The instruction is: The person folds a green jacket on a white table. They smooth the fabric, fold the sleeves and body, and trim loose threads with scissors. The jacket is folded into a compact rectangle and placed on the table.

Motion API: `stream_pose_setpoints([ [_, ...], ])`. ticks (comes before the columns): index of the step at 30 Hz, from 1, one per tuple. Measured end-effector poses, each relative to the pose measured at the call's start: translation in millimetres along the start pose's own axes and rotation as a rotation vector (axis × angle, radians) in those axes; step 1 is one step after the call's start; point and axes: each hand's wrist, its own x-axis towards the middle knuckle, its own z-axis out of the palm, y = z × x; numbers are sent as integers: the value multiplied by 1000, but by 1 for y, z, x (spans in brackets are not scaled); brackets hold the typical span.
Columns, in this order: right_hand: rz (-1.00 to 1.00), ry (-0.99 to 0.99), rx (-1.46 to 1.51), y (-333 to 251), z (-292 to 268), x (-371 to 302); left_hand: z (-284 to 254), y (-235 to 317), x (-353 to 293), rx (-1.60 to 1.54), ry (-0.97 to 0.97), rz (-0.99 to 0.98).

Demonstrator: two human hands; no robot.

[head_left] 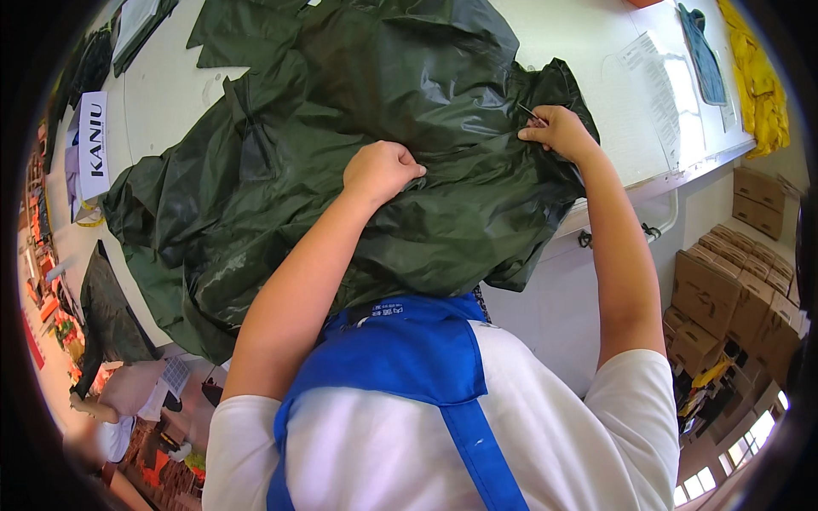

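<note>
A large dark green, shiny coated garment (pixel 341 111) lies crumpled over the table and hangs past its near edge. In its middle, my left hand (pixel 383 173) is closed, pinching a fold of the fabric between thumb and fingers. Farther right, my right hand (pixel 558 134) is closed around a small pointed metal tool (pixel 530 113). Only the thin tip and a reddish bit of that tool show; my fingers hide the rest. The right hand rests close above a gathered part of the garment.
The white table (pixel 613 85) bears a printed sheet (pixel 652 94) and a blue-grey cloth piece (pixel 701 55). Yellow fabric (pixel 758 85) hangs at far right. A white box (pixel 92 145) stands left. Cardboard boxes (pixel 711 289) are stacked lower right. Another person (pixel 128 400) is at lower left.
</note>
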Motion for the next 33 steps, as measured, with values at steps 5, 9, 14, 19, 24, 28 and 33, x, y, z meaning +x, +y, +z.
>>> stream_pose_setpoints([
  [5,26,-3,-34,-4,1,4,29,-26,-37,-55,299,435],
  [9,31,-4,-47,-4,-1,4,29,-20,-30,-37,350,470],
  [14,26,3,-49,-6,-3,-1,22,-11,-20,-161,280,295],
  [19,14,15,-50,0,-5,-1,22,-1,-9,-3,199,174],
  [24,-5,26,-81,-1,-5,-2,14,14,-4,97,114,145],
  [28,-100,151,-226,14,-19,-3,6,-3,-18,75,150,168],
  [33,5,570,-514,56,-60,-18,-56,-83,-83,208,207,161],
])
